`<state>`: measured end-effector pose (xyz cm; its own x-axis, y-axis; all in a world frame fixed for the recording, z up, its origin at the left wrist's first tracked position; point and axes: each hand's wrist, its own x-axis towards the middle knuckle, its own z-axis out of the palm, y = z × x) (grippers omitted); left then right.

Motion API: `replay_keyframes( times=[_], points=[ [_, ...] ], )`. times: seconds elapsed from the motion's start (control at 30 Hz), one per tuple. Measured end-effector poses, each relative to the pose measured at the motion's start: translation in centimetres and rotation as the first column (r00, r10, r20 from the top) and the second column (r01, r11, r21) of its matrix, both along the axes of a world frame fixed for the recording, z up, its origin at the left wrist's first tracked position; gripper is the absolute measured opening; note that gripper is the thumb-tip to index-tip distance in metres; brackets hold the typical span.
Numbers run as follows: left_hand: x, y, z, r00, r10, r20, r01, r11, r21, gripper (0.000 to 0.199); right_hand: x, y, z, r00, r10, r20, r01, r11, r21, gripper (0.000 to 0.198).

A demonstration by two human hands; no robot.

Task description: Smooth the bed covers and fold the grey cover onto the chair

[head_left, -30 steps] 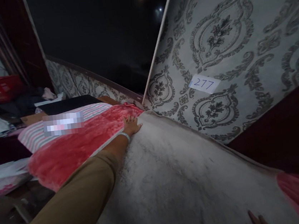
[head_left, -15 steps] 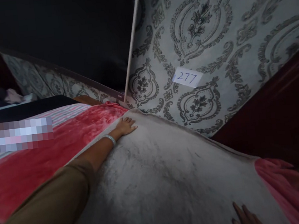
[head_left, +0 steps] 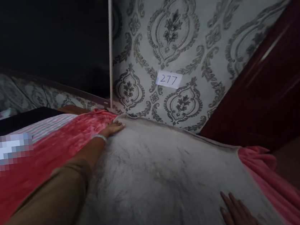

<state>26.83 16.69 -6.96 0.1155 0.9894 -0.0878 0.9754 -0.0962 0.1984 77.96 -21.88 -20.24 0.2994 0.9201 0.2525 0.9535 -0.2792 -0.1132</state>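
Note:
A pale grey, dark-smudged fabric cover (head_left: 155,162) stretches across the surface in front of me. My left hand (head_left: 113,128) lies flat on its far left corner, fingers spread, a bracelet (head_left: 100,137) round the wrist. At the lower right, my right hand (head_left: 239,214) rests on the same cover with fingers apart, partly cut off by the bottom edge. Neither hand grips anything. Along the left runs red plush cloth (head_left: 49,156), and pink cloth (head_left: 265,175) hangs in folds off the right edge.
Behind the cover stands a patterned wall (head_left: 142,48) bearing a paper marked 277 (head_left: 169,79). A large dark screen (head_left: 44,38) is at the upper left. Dark red glossy wood (head_left: 265,77) slants down on the right. Striped cloth (head_left: 55,125) lies beyond the red plush.
The view has shifted, so the wall and cover appear further left. My left hand stays at the far corner, its fingers lying lower. More of my right hand shows.

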Motion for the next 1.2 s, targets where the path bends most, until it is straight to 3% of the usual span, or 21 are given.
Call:
replay_keyframes(
  times=[0.13, 0.3, 0.43, 0.63, 0.87, 1.0, 1.2],
  points=[
    [-0.5, -3.7, 0.8, 0.998, -0.050, -0.032, 0.051, 0.998, 0.031, 0.069, -2.0, 0.2, 1.8, 0.999, -0.049, 0.004, 0.049, 0.999, 0.002, 0.069],
    [-1.6, -10.8, -0.3, 0.959, -0.276, -0.063, 0.278, 0.960, 0.024, 0.069, -3.8, 0.3, 3.2, 0.995, -0.097, 0.011, 0.097, 0.995, 0.006, 0.069],
    [-2.2, -14.0, -1.1, 0.970, -0.228, -0.084, 0.234, 0.970, 0.070, 0.070, -4.1, 0.3, 3.4, 0.994, -0.106, -0.001, 0.106, 0.994, 0.003, 0.072],
    [-1.6, -14.7, -1.7, 0.997, -0.002, -0.080, 0.013, 0.991, 0.136, 0.076, -3.6, 0.0, 2.9, 0.997, -0.076, -0.019, 0.077, 0.996, 0.036, 0.075],
    [-4.7, -16.2, -1.7, 0.994, 0.087, -0.061, -0.080, 0.991, 0.108, 0.072, -3.0, 0.4, 2.6, 0.998, -0.052, -0.043, 0.054, 0.998, 0.044, 0.077],
    [-5.8, -17.0, -1.2, 0.993, 0.106, -0.062, -0.097, 0.987, 0.126, 0.067, -3.9, 0.4, 3.9, 0.997, -0.064, -0.047, 0.064, 0.998, 0.001, 0.072],
    [-4.8, -17.3, 0.1, 0.992, 0.099, -0.072, -0.087, 0.984, 0.153, 0.063, -6.2, 0.0, 7.6, 0.992, -0.119, -0.050, 0.114, 0.989, -0.097, 0.054]
  ],
)
